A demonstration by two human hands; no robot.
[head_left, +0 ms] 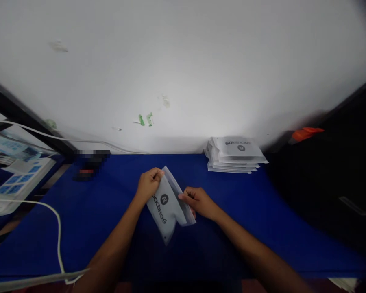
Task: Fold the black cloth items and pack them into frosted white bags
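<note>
Head view: both hands, left hand (148,185) and right hand (198,201), pinch a grey pouch (166,205).

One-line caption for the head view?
Left hand and right hand hold a grey pouch above a blue table.

Both forearms are bare, with no sleeves in view. The left hand (148,185) and right hand (199,202) wear no gloves.

Both bare forearms reach forward over the blue table (79,211), where the left hand (148,185) pinches with curled fingers at its middle and the right hand (199,201), just to the right of it, closes its fingertips in a pinch.
</note>
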